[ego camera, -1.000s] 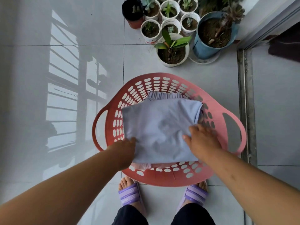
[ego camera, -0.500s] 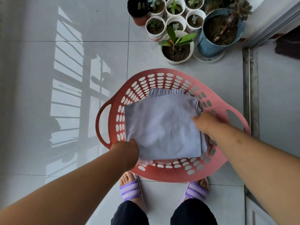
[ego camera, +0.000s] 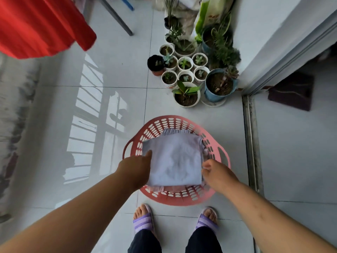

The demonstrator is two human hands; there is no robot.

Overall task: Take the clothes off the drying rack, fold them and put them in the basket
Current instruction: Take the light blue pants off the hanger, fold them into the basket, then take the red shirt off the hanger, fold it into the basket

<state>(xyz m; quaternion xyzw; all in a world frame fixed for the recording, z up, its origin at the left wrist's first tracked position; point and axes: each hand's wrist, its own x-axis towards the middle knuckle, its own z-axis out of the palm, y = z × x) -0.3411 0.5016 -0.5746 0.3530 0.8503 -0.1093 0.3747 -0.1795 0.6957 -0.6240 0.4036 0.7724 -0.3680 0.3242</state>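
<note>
The left hand (ego camera: 138,167) reaches down to the left edge of the folded lilac garment (ego camera: 175,161). One straight finger lies along that edge, and the other fingers are hidden behind the back of the hand, so I cannot tell whether it grips the cloth or only touches it. The right hand (ego camera: 217,172) sits just beside the garment's right edge with its fingers loosely curled. It seems to hold nothing, its fingertips at most brushing the fold. The garment lies flat and square in the pink basket (ego camera: 182,201), on top of other folded pieces whose gathered edges peek out at the far and near sides. The basket stands on the tiled floor (ego camera: 191,225) just ahead of the person's purple slippers (ego camera: 144,222). The step in hand looks like the end of a placement, with this piece folded and settled in the basket. A red garment (ego camera: 36,24) hangs at the upper left, well apart from the basket and near a slanting grey bar (ego camera: 116,15) that may belong to the rack, so the task is probably not finished. The next move likely calls for freeing both hands without dragging the fold askew, then straightening up and reaching for the red piece. Potted plants (ego camera: 186,95) crowd the floor beyond the basket.
</note>
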